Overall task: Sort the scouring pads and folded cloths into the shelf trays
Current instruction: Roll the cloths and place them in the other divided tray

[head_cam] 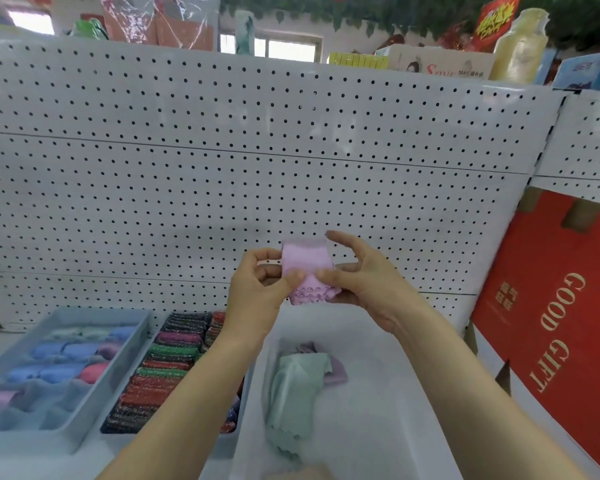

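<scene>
We hold 1 pink cloth (305,268) in the air with both hands, in front of the white pegboard (257,150) and above the far end of the white tray (378,410) on the right. The cloth is folded to a narrow strip, and its lower edge is scalloped.

The left hand (257,292) pinches the left edge of the pink cloth between thumb and curled fingers. The right hand (364,285) pinches the right edge with the thumb in front. Its index finger points up and is clear of the cloth.

The white tray contains 1 green cloth (295,393), which lies loose and part unfolded. 1 purple cloth (336,372) lies partly under the far end of the green cloth.

The middle tray (113,441) stands just beside the white tray on its left. It holds rows of scouring pads (167,368) in glittery black, purple, green and red, packed on edge. Our left forearm crosses its right side.

The grey tray (94,407) stands further left. It holds folded cloths (59,351) in blue, pink, pale green and purple.

A red carton (561,323) marked "GOOD GIFT" leans at the right edge of the shelf, near the white tray.
</scene>
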`<state>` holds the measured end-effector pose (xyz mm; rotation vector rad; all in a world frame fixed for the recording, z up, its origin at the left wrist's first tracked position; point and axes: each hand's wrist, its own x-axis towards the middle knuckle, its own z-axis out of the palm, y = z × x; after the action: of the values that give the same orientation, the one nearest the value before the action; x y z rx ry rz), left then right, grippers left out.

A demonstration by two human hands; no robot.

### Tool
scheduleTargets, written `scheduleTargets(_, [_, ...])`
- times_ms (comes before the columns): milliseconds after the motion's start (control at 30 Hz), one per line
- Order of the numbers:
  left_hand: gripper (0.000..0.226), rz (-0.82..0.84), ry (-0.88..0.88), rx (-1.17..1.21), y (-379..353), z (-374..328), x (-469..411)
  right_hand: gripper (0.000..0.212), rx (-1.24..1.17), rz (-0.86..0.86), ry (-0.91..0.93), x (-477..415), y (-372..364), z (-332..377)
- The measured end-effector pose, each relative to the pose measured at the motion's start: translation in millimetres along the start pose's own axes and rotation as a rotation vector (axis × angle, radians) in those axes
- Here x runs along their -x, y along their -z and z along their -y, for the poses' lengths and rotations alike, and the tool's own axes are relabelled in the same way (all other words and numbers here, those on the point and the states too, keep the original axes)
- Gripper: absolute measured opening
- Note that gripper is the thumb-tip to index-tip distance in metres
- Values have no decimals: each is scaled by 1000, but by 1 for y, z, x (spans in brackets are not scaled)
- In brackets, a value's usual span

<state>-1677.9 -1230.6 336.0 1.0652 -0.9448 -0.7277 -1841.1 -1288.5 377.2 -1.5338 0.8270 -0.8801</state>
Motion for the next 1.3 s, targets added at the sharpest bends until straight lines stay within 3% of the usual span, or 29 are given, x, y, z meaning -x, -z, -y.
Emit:
scheduleTargets(100, [49,83,-4,-86,7,-4,1,60,56,7,93,-3,2,-3])
scheduleTargets(300, [38,69,-140,-466,23,-12,-15,42,261,27,171,-18,-12,-6])
scheduleTargets(467, [23,67,-217,-603,52,-18,-30,18,370,-67,191,-35,-37,-6])
scheduleTargets(533, [19,90,-205,-566,68,-16,-39,12,316,-64,161,-42,-50,-7])
scheduleTargets(667, [14,198,-152,-357,111,-11,-55,19,8,55,71,-54,-98,-12])
scheduleTargets(800, [11,181,-162,-274,162,-8,-73,17,-169,-17,58,-73,-159,-18])
scheduleTargets(867, [12,171,-193,-308,194,-8,-85,18,-193,-48,71,-83,-194,-20])
scheduleTargets(1000, [12,231,-74,-189,262,-15,-102,23,-228,-44,60,-99,-263,-20])
scheduleTargets(1167, [22,221,-150,-255,337,-22,-113,20,-109,-41,19,-107,-341,-12])
scheduleTargets(1300, [19,242,-155,-216,376,-27,-114,18,-203,-131,-21,-111,-385,-14])
